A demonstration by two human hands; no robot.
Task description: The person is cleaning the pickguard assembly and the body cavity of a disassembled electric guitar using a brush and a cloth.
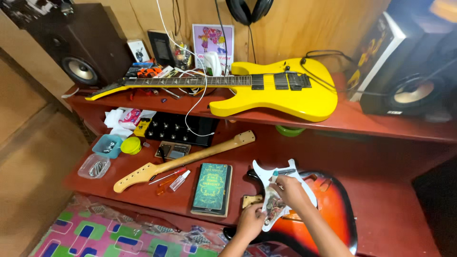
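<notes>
A sunburst guitar body (pixel 328 209) lies at the front right of the red bench (pixel 381 200). A white pickguard (pixel 266 178) is lifted and tilted above it, wiring side showing. My left hand (pixel 251 222) grips the pickguard's lower edge. My right hand (pixel 288 188) rests on its upper part, fingers pinched near a small grey-tipped tool (pixel 284 172). A detached maple guitar neck (pixel 183 161) lies diagonally to the left, beside a green book (pixel 212 188).
A yellow electric guitar (pixel 266 88) lies on the upper shelf between two speakers (pixel 78 45) (pixel 409 85). A black pedal unit (pixel 181 128), small parts tubs (pixel 107 145) (pixel 94 166), a red screwdriver (pixel 167 176), a small bottle (pixel 179 181) and a patterned mat (pixel 109 235) fill the left side.
</notes>
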